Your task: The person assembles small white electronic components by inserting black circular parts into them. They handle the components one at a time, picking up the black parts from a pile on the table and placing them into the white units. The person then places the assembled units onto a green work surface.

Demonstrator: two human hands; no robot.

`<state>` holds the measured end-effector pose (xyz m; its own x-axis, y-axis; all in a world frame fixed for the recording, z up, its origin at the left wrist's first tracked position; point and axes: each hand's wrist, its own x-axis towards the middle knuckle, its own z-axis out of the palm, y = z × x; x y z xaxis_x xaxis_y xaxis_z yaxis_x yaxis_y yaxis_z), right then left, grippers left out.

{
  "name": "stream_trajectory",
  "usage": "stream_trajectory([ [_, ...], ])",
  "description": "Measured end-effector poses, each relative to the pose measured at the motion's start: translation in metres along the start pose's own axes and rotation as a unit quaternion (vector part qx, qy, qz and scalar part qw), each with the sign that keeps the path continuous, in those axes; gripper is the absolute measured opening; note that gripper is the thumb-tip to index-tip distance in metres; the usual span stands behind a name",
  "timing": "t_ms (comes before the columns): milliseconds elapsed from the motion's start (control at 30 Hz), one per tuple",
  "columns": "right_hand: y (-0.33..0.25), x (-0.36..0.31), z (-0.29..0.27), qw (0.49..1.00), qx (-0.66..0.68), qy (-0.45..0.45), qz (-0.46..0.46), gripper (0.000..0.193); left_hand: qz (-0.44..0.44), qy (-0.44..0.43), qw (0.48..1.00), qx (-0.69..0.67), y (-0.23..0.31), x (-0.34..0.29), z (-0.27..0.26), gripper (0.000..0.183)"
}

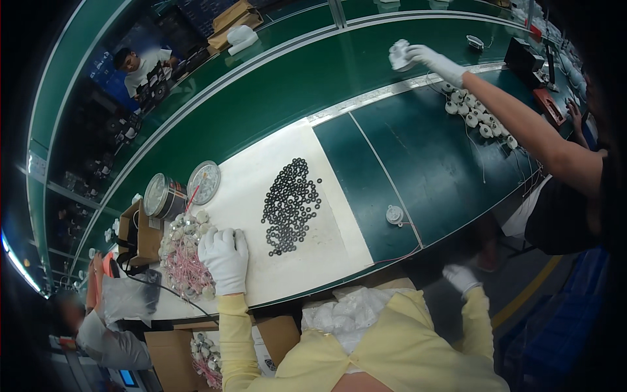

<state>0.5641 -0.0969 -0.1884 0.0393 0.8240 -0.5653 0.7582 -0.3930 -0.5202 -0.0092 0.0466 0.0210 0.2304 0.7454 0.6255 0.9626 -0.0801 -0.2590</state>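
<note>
My left hand (224, 260), in a white glove, lies at the right edge of a heap of small round white-and-metal parts with pink wires (188, 255). Its fingers reach forward and look slightly apart; nothing shows in them. My right hand (462, 277), also gloved, hangs off the table's near edge to the right, fingers loosely out and no object visible in it. Many small black rings (290, 208) are spread on the white sheet (333, 242) ahead of me. One round white part with a wire (394, 215) rests on the green mat to the right.
A metal tin (164, 197), a round dish (204, 183) and a cardboard box (140, 232) stand at the left. At right, a co-worker's gloved hand (444, 66) holds a white part above the green belt (294, 91), near several white parts (473, 112).
</note>
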Motion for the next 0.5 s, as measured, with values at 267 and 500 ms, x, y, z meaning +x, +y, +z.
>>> stream_trajectory([
  [267,-0.021,-0.057,-0.03,0.539,0.761,-0.135,-0.333,0.044,-0.002,-0.012,1.0,-0.019,0.008,0.007,0.001,0.012],
  [500,0.045,-0.009,0.059,0.974,0.051,-0.133,0.178,0.056,-0.005,-0.009,1.0,-0.023,0.009,0.01,0.003,0.012],
])
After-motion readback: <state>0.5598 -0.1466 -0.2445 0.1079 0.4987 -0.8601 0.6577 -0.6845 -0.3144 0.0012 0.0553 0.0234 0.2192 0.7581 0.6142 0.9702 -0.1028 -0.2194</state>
